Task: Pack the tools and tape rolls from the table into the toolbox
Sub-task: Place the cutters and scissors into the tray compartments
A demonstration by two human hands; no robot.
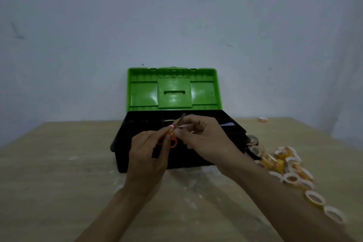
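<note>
A black toolbox (125,143) with its green lid (172,88) raised stands at the middle of the table. Above its open body, both hands hold a small pair of scissors with orange handles (173,141). My left hand (149,155) pinches the orange handles. My right hand (202,139) grips the metal blades, whose tip sticks up past the fingers. A heap of yellow and white tape rolls (290,171) lies on the table right of the toolbox, partly behind my right forearm, with two dark rolls (254,144) nearest the box.
The wooden table (59,173) runs up to a plain wall behind the toolbox. One lone tape roll (263,119) sits at the far right back edge. Something white lies inside the toolbox at its right end (228,124).
</note>
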